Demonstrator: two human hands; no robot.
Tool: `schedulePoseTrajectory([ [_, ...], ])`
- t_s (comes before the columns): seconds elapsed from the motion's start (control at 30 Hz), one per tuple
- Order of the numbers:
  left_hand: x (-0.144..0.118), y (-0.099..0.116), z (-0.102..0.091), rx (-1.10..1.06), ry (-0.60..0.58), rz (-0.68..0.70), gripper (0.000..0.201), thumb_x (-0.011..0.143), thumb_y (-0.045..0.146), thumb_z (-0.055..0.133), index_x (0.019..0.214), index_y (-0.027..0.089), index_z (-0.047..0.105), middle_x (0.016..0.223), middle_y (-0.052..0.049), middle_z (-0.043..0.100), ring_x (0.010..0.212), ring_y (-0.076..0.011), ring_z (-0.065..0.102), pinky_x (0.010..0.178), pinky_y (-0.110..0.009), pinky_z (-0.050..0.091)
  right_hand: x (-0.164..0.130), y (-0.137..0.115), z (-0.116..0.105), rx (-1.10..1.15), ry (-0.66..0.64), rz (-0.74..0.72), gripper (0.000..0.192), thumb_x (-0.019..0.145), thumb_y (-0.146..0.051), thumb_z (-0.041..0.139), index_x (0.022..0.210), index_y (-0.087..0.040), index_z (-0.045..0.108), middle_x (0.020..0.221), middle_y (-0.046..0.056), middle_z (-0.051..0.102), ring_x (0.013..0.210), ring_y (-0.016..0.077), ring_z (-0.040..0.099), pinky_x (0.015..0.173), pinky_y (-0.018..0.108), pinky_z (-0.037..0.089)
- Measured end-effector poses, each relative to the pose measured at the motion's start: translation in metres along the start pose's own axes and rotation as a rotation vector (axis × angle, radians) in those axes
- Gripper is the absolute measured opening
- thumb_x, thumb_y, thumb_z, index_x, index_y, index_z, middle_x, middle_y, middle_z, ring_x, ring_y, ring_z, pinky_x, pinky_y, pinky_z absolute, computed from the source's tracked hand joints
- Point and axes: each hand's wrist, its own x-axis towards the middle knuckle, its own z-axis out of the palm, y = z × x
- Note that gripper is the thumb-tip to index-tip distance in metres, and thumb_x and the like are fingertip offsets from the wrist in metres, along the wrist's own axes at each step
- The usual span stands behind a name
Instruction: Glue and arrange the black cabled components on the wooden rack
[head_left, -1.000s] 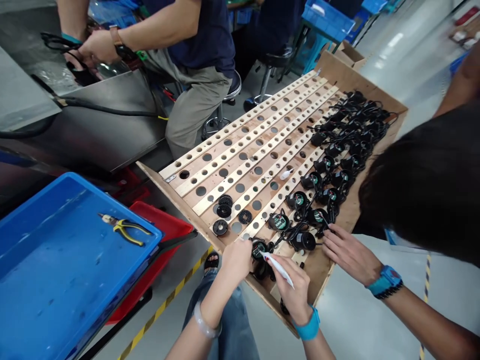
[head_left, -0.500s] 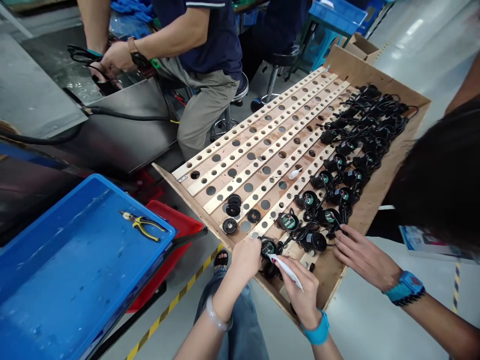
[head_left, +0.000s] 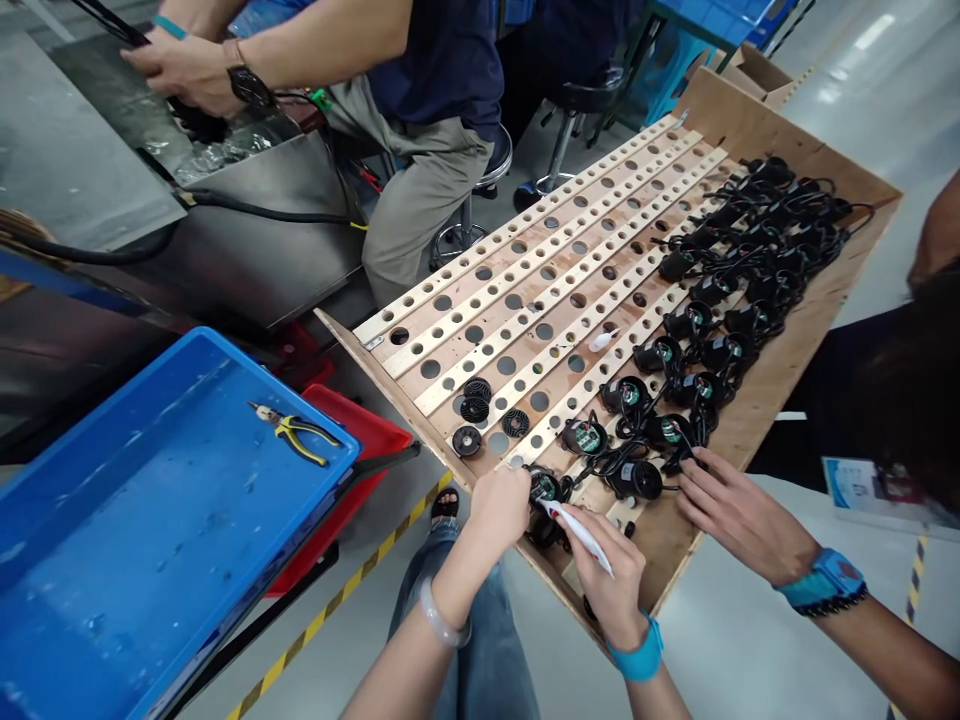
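Note:
My left hand [head_left: 499, 512], closed, is at the edge of a round black housing [head_left: 546, 486] with a green circuit board inside. Its fingertips are partly hidden, but they seem to grip the housing rim. In my right hand [head_left: 613, 590] is a white squeeze tube [head_left: 583, 538], its nozzle pointing into that housing. More black housings with boards and cables, such as this one [head_left: 585, 436], stand in rows along the right half of the wooden rack [head_left: 429, 402]. Black slotted round caps [head_left: 515, 424] lie on the rack's near left part.
A co-worker's hand [head_left: 742, 515] touches a cable at the rack's right edge. Pliers [head_left: 296, 430] lie in a blue tray [head_left: 150, 560] at left, above a red bin [head_left: 352, 430]. Another person [head_left: 442, 90] sits across, handling a black item. A small white nozzle piece [head_left: 602, 341] rests mid-rack.
The view has shifted slightly. Both my hands keep their places at the same housing, tube still in it. The seated person's hands have moved up and left with the black item.

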Motion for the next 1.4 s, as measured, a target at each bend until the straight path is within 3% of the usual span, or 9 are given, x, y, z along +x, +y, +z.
schedulePoseTrajectory([
  [0.53,0.002,-0.001,0.004,-0.005,0.009,0.004,0.022,0.077,0.017,0.054,0.096,0.012,0.063,0.094,-0.013,0.062,0.091,-0.0301,0.061,0.076,-0.042,0.052,0.006,0.007,-0.004,-0.062,-0.008,-0.03,0.041,0.08,0.001,0.059,0.115,-0.02,0.06,0.106,0.002,0.061,0.093,0.0115,0.058,0.083,0.026,0.049],
  [0.77,0.002,0.0,0.002,-0.004,0.007,0.005,0.023,0.077,0.014,0.052,0.097,0.011,0.063,0.093,-0.014,0.063,0.091,-0.0303,0.061,0.076,-0.042,0.052,0.021,-0.001,-0.003,0.014,0.141,0.076,0.031,0.076,-0.001,0.064,0.102,-0.018,0.064,0.095,0.002,0.063,0.084,0.0105,0.06,0.077,0.024,0.049],
  [1.4,0.003,-0.001,0.004,-0.019,0.013,0.016,0.023,0.077,0.015,0.053,0.096,0.011,0.064,0.092,-0.014,0.063,0.089,-0.0311,0.062,0.075,-0.044,0.052,0.021,0.014,0.003,-0.058,0.032,-0.05,0.041,0.078,0.002,0.06,0.112,-0.022,0.061,0.105,0.0,0.062,0.093,0.0102,0.058,0.083,0.025,0.048],
])
